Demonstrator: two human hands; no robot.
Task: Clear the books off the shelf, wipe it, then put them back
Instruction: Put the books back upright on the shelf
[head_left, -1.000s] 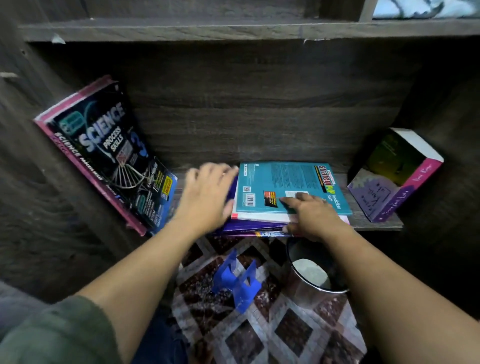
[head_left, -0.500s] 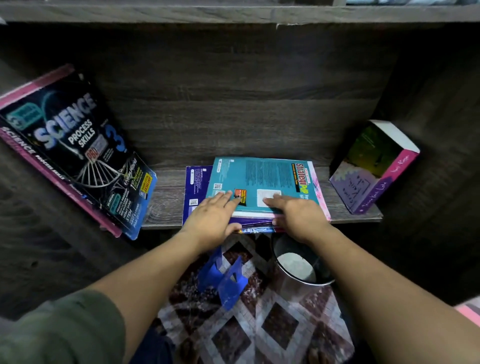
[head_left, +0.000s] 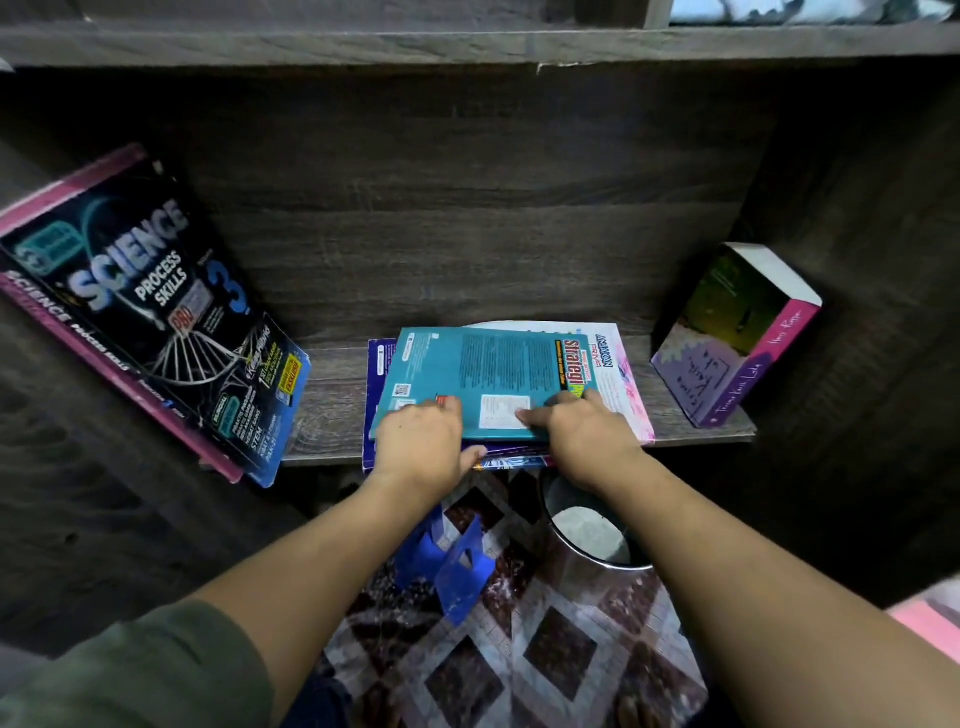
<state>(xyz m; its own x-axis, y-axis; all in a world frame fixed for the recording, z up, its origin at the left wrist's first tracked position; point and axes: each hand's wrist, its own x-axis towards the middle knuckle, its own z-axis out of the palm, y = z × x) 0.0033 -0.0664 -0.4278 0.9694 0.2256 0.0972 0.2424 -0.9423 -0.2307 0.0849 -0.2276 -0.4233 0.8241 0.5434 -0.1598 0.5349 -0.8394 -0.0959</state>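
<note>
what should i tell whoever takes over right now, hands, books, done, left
Left hand: grips the front left edge of the stack.
Right hand: on the teal book atop the stack, fingers curled at its front edge.
Science book leans at the left wall, a thick book at the right.
Done: cannot tell.
Left: cannot tell whether books are coming off or going back.

The dark grey-brown wooden shelf has wavy wood lines all over. At 9 o'clock leans a big black science book with pink edges, pale blue letters and a blue 3. In the middle lies a flat teal book with a red and yellow word, on a white and pink book and a dark purple one. At 3 o'clock stands a thick green and purple book with a pink spine. At 6 o'clock the floor mat shows brown and white diamonds, with a bright blue plastic bookend on it.
</note>
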